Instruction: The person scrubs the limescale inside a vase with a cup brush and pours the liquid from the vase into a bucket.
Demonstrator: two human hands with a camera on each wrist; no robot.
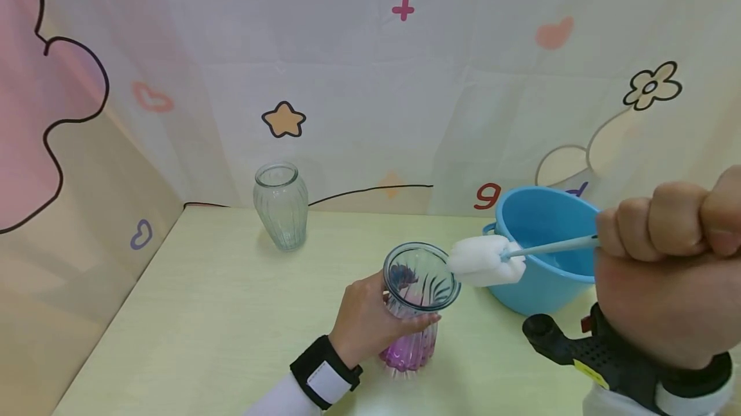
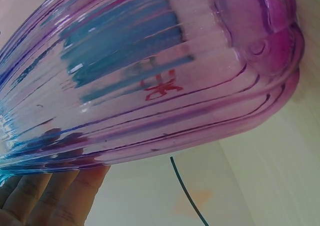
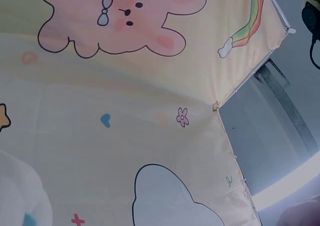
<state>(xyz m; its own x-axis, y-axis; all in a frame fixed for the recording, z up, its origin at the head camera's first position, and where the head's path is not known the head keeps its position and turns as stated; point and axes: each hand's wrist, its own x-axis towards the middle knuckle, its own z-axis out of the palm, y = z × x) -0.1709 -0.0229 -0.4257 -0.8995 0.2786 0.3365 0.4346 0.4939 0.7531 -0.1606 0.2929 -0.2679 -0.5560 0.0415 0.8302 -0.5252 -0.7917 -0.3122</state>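
A ribbed glass vase (image 1: 408, 346), blue-green at the top and purple at the base, stands near the middle of the table. My left hand (image 1: 373, 319) grips it below the rim, with the thumb across the near side. In the left wrist view the vase (image 2: 210, 103) fills most of the picture, and fingers (image 2: 67, 198) press against its side. My right hand (image 1: 666, 262), raised at the right, holds a sponge bottle brush (image 1: 485, 263) by its light blue handle. The white sponge head overlaps the vase's right rim in the head view; part of the sponge (image 3: 22, 193) shows in the right wrist view.
Behind the brush stands a light blue bucket (image 1: 541, 297). A second vase (image 1: 282, 210) of clear ribbed glass stands at the back left of the pale table (image 1: 202, 313). A printed curtain (image 1: 347, 81) hangs along the back and left edges.
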